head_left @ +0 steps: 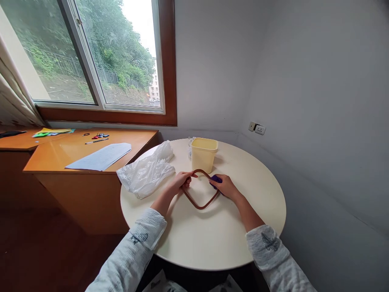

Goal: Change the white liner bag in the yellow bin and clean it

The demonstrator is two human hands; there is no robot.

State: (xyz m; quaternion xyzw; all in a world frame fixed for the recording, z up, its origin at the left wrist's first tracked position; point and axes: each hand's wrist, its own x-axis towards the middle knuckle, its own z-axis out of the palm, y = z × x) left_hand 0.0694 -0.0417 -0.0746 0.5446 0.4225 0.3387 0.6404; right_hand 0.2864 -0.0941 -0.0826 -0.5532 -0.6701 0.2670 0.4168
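Observation:
A brown square ring (198, 204), like a container's rubber seal, lies tilted above the round white table (212, 239). My left hand (181, 181) pinches its left upper side. My right hand (225, 185) is closed on a small purple object (216, 178) pressed against the ring's right side. Just behind the ring stands an open pale yellow plastic container (204, 154).
A crumpled clear plastic bag (147, 170) lies on the table's left part. A wooden desk (73, 158) to the left carries a paper sheet (100, 157), a pen and small items. A wall socket (257, 128) sits on the right wall; a window is behind.

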